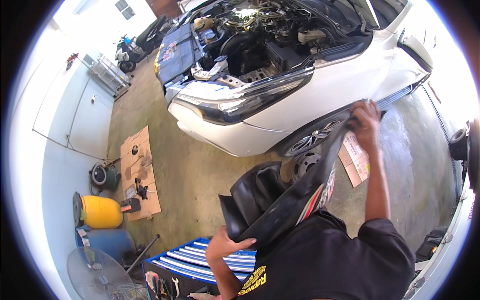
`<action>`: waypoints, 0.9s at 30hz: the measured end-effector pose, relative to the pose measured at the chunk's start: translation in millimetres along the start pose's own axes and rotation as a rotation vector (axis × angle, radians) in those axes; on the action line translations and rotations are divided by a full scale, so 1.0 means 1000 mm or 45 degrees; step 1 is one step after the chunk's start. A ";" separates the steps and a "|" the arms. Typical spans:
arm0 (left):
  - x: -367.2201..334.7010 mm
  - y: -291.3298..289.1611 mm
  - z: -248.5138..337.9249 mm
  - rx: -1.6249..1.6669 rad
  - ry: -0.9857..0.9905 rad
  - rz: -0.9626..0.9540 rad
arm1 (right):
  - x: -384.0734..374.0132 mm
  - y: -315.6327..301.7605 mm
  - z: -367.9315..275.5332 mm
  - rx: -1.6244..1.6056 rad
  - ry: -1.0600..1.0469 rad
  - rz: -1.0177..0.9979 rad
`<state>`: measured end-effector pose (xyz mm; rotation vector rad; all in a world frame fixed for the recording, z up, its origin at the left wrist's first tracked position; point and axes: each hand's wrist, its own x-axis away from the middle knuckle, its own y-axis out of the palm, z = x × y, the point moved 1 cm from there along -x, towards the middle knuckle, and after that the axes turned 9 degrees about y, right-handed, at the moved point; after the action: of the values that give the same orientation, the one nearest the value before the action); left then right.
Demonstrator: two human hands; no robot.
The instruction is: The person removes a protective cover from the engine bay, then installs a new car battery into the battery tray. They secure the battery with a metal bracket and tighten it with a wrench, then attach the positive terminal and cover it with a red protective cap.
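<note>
A large black plastic wheel-arch liner [280,200] was held up in front of the white car [320,85], just beside its front wheel [315,137]. The left hand [227,245] was clenched on the liner's lower edge, fingers wrapped over it. The right hand [365,125] was raised next to the car's wheel arch, fingers grasping the liner's upper end. The car's bonnet was open, the engine bay [260,30] exposed. A steel wheel rim [305,162] lay on the floor beside the front wheel. A blue tool trolley [200,257] stood well apart from the car, below the liner. Flattened cardboard [140,172] with small parts lay left of the car's bumper.
</note>
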<state>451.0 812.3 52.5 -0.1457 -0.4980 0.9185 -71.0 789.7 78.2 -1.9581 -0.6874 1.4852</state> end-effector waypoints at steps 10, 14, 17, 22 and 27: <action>-0.089 -0.052 -0.027 -0.151 -0.016 0.400 | -0.137 -0.064 0.058 0.339 -0.554 -0.120; -0.140 -0.105 0.016 -0.168 0.121 0.595 | -0.217 -0.010 0.097 0.361 -0.573 -0.139; -0.188 -0.131 0.038 -0.229 0.174 0.567 | -0.277 0.050 0.106 0.320 -0.574 -0.231; -0.271 -0.154 0.036 -0.308 -0.060 0.656 | -0.352 0.174 0.170 0.371 -0.414 -0.544; -0.253 -0.178 -0.038 -0.542 -0.209 1.042 | -0.354 0.239 0.201 0.529 -0.271 -0.969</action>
<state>470.9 507.9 -11.2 -0.7016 -0.8063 1.6198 -339.3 402.7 101.7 -1.0529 -0.9801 1.2178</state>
